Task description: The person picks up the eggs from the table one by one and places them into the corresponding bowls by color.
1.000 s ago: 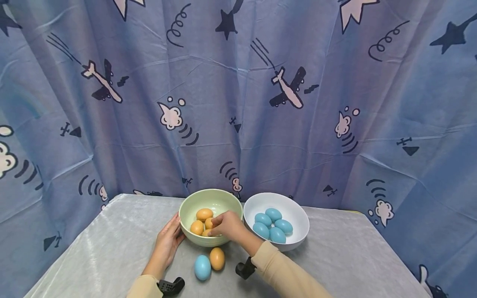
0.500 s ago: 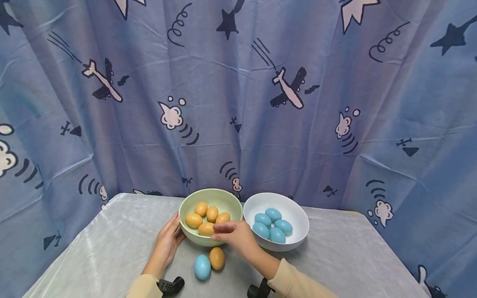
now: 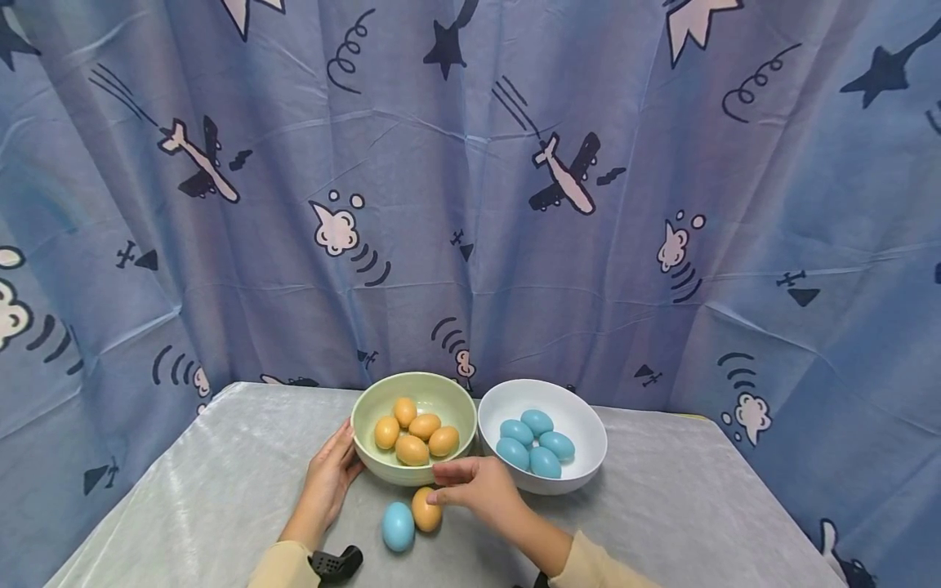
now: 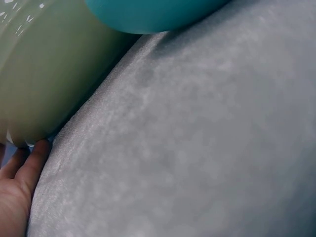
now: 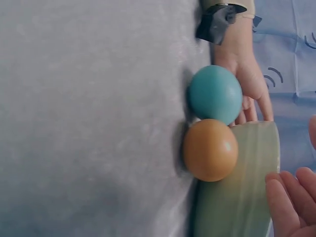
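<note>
My left hand [image 3: 328, 482] rests against the left side of a light green bowl [image 3: 416, 385], fingers extended along its wall. Several orange eggs [image 3: 412, 450] lie inside that bowl. Just in front of it, a loose orange egg [image 3: 424, 516] and a blue egg [image 3: 398, 527] sit side by side on the table. My right hand [image 3: 488, 490] is at the front right of the green bowl, thumb overlapping the loose orange egg in the head view. In the right wrist view its fingers [image 5: 284, 210] are spread apart from that egg [image 5: 210, 150] and hold nothing.
A white bowl [image 3: 597, 441] with several blue eggs [image 3: 545, 462] stands right beside the green bowl. A pale grey cloth [image 3: 676, 506] covers the table. Behind it hangs a blue patterned curtain [image 3: 412, 163].
My right hand has come out of the green bowl and moved down toward the loose orange egg. The orange eggs in the bowl have shifted and are uncovered. The left hand stays put.
</note>
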`<action>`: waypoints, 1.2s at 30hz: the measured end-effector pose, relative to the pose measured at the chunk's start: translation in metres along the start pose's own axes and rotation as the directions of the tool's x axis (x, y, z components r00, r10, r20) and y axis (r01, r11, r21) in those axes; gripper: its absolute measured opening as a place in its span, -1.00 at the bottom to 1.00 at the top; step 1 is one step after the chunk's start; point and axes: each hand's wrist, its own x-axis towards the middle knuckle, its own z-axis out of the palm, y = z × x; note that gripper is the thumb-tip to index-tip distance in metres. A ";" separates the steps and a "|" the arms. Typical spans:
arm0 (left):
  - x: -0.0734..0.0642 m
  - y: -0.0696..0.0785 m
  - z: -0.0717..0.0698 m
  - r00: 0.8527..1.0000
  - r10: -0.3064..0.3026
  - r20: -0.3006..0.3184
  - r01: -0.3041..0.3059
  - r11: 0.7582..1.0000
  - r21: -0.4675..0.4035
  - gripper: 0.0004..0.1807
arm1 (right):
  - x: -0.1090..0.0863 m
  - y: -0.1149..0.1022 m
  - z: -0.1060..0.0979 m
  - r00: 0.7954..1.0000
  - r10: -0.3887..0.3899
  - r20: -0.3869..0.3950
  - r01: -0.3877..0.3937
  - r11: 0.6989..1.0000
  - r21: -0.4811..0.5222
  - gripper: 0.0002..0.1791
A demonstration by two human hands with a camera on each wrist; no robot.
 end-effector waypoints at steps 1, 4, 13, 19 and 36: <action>0.000 0.000 0.000 1.000 0.001 0.002 -0.001 1.000 -0.003 -0.29 | 0.000 0.002 0.000 1.000 -0.003 0.001 0.003 1.000 -0.008 -0.57; 0.000 0.000 0.000 1.000 0.003 0.005 -0.002 1.000 -0.012 -0.28 | -0.002 0.007 0.001 1.000 -0.003 -0.005 0.003 0.999 -0.039 -0.56; 0.000 0.001 0.001 1.000 0.002 0.000 -0.002 1.000 -0.017 -0.28 | -0.004 0.023 0.005 1.000 -0.015 -0.015 0.013 0.994 -0.105 -0.55; 0.000 0.001 0.000 1.000 -0.004 0.002 0.004 1.000 -0.010 -0.27 | -0.004 0.030 0.005 1.000 0.019 -0.018 -0.021 0.994 -0.104 -0.57; 0.000 0.001 0.001 1.000 -0.007 -0.020 0.007 1.000 -0.003 -0.25 | 0.000 0.043 0.017 0.999 0.003 -0.033 -0.006 0.997 -0.083 -0.48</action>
